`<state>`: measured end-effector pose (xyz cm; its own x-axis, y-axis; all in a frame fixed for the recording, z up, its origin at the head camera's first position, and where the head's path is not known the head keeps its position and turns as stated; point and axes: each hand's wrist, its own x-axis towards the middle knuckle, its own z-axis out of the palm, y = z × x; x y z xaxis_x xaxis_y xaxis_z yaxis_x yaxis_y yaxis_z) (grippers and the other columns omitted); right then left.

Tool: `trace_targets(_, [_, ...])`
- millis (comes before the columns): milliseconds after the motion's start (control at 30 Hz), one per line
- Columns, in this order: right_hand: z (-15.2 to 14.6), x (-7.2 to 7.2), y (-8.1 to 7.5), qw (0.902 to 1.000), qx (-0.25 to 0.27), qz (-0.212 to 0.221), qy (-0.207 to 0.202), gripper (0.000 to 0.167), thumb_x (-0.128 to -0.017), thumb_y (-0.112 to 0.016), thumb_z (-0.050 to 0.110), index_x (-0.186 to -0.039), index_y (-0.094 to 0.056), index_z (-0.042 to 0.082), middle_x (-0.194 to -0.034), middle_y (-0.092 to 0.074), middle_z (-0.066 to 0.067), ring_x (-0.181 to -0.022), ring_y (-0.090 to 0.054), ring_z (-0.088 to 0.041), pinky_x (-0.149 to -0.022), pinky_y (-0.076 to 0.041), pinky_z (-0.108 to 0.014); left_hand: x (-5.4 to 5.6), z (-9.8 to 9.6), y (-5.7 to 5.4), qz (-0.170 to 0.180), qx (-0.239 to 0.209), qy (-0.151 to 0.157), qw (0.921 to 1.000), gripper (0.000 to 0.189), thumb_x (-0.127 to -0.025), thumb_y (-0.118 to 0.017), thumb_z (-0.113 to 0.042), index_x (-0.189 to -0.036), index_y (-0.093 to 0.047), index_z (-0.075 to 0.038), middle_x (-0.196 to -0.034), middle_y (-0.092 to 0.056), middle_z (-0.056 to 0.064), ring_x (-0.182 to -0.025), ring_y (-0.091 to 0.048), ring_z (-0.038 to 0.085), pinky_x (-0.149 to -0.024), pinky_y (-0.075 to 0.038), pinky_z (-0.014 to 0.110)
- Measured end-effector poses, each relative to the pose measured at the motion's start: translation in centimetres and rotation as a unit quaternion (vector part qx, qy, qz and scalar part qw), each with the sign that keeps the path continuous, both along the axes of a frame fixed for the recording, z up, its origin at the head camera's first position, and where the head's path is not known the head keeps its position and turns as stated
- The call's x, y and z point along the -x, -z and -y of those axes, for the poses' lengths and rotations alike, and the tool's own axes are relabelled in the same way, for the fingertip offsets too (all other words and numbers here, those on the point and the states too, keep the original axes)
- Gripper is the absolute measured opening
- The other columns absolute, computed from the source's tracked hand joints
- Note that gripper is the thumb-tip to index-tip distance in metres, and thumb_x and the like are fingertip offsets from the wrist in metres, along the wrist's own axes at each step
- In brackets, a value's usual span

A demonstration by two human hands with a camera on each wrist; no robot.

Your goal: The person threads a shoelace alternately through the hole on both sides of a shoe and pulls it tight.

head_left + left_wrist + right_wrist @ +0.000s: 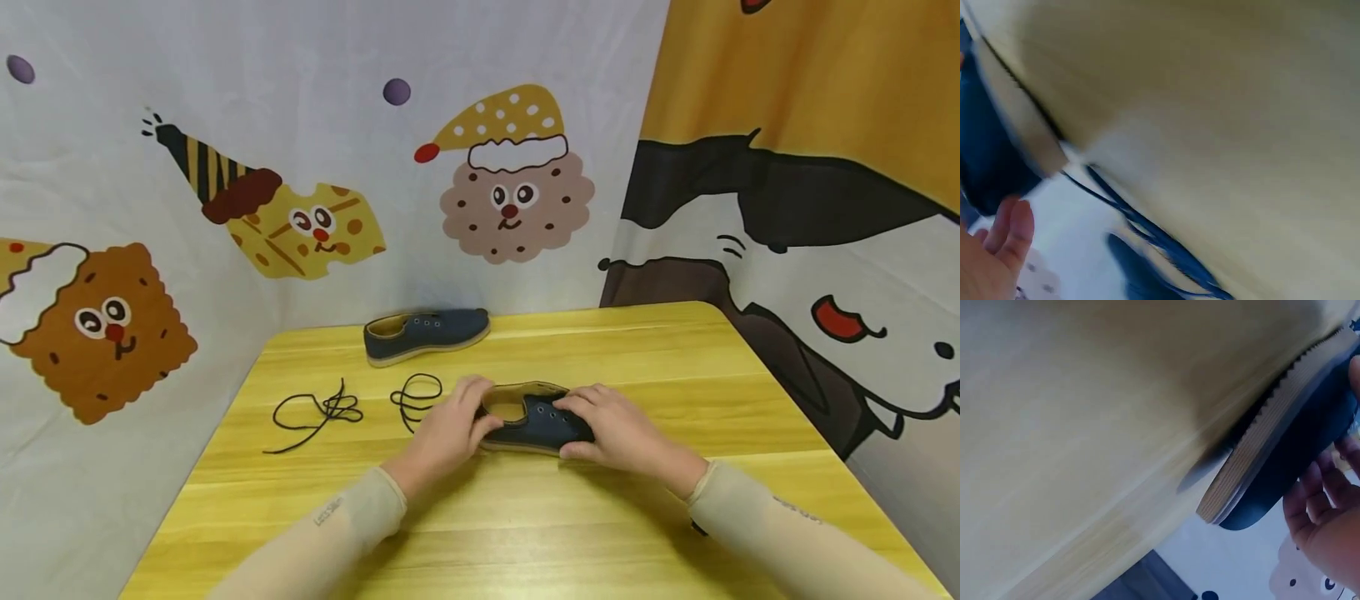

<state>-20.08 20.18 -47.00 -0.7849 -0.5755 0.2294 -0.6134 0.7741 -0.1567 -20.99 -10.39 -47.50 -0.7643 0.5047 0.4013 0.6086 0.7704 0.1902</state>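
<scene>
A navy lace-up shoe (pixel 538 429) with a tan lining and light sole stands across the table, its toe to the right and its eyelets unlaced. My left hand (pixel 448 423) grips it at the heel, thumb on the near side and fingers round the back. At the toe end my right hand (pixel 611 427) holds it, with fingers over the top and thumb low on the near side. In the right wrist view the ribbed sole edge (pixel 1241 462) shows below the dark upper. The left wrist view is blurred, with the heel (pixel 997 144) at its left edge.
The matching navy shoe (pixel 453 327) stands at the table's back edge. A dark shoelace (pixel 331 409) lies loosely coiled at the left, and a second shoelace (pixel 402 405) is partly hidden behind my left hand. A printed cloth (pixel 322 125) hangs behind the wooden table (pixel 510 533).
</scene>
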Motion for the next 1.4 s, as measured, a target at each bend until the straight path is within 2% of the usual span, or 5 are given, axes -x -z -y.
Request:
trace_targets(267, [1.0,0.1,0.3,0.9997,0.002,-0.005,0.025,0.070,-0.077,-0.079,0.055,-0.134,-0.059,0.019,-0.128,-0.064,-0.004,-0.115,-0.057,-0.025,-0.097,-0.047,-0.049,3.4,4.2,0.8,0.080,0.111,-0.106,0.9850,0.048,-0.094,-0.065,-0.044,-0.135,-0.059,-0.018,-0.128,-0.065,0.004,-0.119,-0.060,0.026,-0.095,-0.053,0.045])
trace_targets(667, [1.6,0.3,0.1,0.9994,-0.007,0.005,0.034,0.069,-0.079,-0.077,0.056,-0.135,-0.059,0.019,-0.130,-0.064,-0.004,-0.118,-0.058,-0.026,-0.099,-0.047,-0.050,5.6,6.1,1.5,0.148,0.123,-0.178,0.9651,0.012,-0.098,-0.057,-0.013,-0.087,-0.062,-0.012,-0.082,-0.065,0.005,-0.078,-0.066,0.023,-0.064,-0.056,0.040])
trace_targets(867, [2.1,1.0,-0.1,0.9992,-0.015,0.016,0.035,0.071,-0.078,-0.078,0.056,-0.134,-0.060,0.016,-0.130,-0.064,-0.006,-0.117,-0.058,-0.028,-0.098,-0.048,-0.049,5.8,7.2,-0.4,0.241,-0.057,-0.193,0.9495,0.017,-0.107,-0.042,-0.018,-0.112,-0.052,-0.006,-0.090,-0.062,0.009,-0.071,-0.058,0.020,-0.061,-0.047,0.032])
trace_targets(1233, [2.5,1.1,-1.2,0.9979,-0.023,0.040,0.045,0.065,-0.083,-0.073,0.057,-0.130,-0.062,0.014,-0.125,-0.067,-0.007,-0.113,-0.061,-0.027,-0.092,-0.051,-0.046,7.0,8.9,-6.2,0.315,-0.401,-0.162,0.8448,0.034,-0.110,-0.030,-0.018,-0.137,-0.045,-0.004,-0.110,-0.052,0.011,-0.087,-0.054,0.023,-0.069,-0.048,0.023])
trace_targets(1400, [2.5,1.2,-1.0,0.9976,-0.020,0.038,0.053,0.065,-0.085,-0.071,0.057,-0.131,-0.061,0.013,-0.127,-0.066,-0.008,-0.116,-0.060,-0.028,-0.095,-0.050,-0.048,6.8,10.4,-6.4,0.311,-0.352,-0.186,0.8631,0.037,-0.110,-0.030,-0.022,-0.135,-0.052,-0.007,-0.115,-0.055,0.014,-0.092,-0.053,0.026,-0.070,-0.044,0.026])
